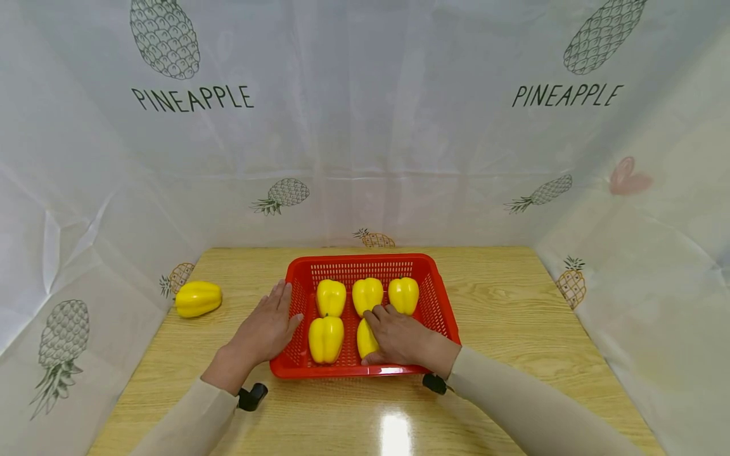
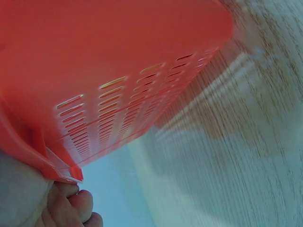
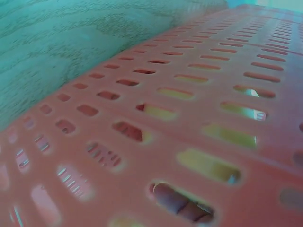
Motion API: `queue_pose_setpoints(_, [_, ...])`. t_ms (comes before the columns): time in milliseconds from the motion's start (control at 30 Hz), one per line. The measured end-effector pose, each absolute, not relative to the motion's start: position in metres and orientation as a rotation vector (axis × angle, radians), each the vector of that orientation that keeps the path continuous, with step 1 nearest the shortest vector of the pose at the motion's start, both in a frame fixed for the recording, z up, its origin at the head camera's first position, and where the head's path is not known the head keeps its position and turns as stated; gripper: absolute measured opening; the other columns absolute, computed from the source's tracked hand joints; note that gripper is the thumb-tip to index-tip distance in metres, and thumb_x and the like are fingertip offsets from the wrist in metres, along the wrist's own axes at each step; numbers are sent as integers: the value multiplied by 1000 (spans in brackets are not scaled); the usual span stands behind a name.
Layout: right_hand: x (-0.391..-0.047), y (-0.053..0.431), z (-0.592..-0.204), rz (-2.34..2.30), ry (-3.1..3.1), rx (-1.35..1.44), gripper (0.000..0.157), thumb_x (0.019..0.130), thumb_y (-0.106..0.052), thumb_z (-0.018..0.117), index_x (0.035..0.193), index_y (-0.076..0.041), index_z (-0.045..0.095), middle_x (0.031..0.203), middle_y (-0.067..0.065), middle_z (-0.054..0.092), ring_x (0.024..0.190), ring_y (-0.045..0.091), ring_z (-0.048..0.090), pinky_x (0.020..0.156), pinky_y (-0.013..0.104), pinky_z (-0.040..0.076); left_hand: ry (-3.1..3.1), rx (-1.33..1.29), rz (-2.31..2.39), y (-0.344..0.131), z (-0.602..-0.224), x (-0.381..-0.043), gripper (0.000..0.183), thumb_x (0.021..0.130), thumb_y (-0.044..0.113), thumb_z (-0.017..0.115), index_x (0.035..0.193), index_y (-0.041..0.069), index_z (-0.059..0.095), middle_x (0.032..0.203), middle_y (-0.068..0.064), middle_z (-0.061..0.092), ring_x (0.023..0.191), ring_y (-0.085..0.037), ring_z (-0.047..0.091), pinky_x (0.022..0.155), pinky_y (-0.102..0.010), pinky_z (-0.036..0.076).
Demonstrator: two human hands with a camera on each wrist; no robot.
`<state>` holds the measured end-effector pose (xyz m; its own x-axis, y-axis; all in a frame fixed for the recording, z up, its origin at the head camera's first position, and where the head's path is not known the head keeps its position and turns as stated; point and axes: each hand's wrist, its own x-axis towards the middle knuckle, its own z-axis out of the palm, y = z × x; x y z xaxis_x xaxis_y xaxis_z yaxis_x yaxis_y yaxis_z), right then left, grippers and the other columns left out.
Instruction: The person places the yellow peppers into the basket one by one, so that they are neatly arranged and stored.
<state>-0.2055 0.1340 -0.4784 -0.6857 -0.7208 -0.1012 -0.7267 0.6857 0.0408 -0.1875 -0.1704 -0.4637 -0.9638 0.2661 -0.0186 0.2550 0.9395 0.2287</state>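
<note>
My right hand [image 1: 399,335] reaches over the near rim of a red slotted basket [image 1: 365,258] and grips a yellow bell pepper [image 1: 365,340], partly hidden under the palm. My left hand [image 1: 265,326] rests on the basket's left rim, fingers straight and together, with the thumb over the edge. Three yellow bell peppers [image 1: 367,294] stand in a row at the back of the basket, and another bell pepper [image 1: 326,340] is at the front left. In the left wrist view, fingers [image 2: 81,205] show beside the rim. Through the basket's slots [image 3: 161,112], the right wrist view shows yellow.
One more yellow bell pepper [image 1: 198,299] lies on its side near the left edge of the wooden table [image 1: 502,304]. White sheeting [image 1: 365,126] with pineapple prints surrounds the table at the back and both sides.
</note>
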Motion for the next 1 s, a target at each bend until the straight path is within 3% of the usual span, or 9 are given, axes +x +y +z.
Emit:
queue_pose_setpoints(233, [-205,136,-478,74,2825,-1184,93,92,-71,66,152,-1,50,138,14,58,120,28,58,105,37,56,3046,408,355,-169,-464,-187,78,110,32,54,163,-12,17,171,-33,19,158,-49,23,127,-64,24])
queue_pose_setpoints(467, [-205,137,-478,-9,2808,-1177,92,93,-69,67,152,-1,51,137,14,58,114,27,59,97,36,59,3055,408,349,-169,-463,-186,78,110,32,55,163,-12,18,170,-34,20,158,-49,24,126,-64,26])
queue_pose_setpoints(667, [-205,138,-475,-14,2836,-1164,92,93,-71,65,152,-2,51,143,13,58,125,28,59,109,40,55,3047,402,336,-169,-463,-186,78,110,32,54,163,-12,18,171,-33,19,158,-49,24,127,-64,26])
queue_pose_setpoints(800, [-205,144,-468,21,2925,-1187,90,94,-72,62,148,0,56,140,14,63,123,29,61,109,40,54,3044,400,338,-168,-462,-186,78,110,32,54,163,-12,17,171,-33,19,158,-49,23,127,-64,25])
queue_pose_setpoints(1000, [-206,164,-454,-12,3065,-1144,80,100,-62,62,146,3,57,136,19,66,123,34,65,105,45,57,3041,392,344,-168,-462,-185,79,110,33,55,163,-12,17,171,-33,18,158,-49,23,127,-64,24])
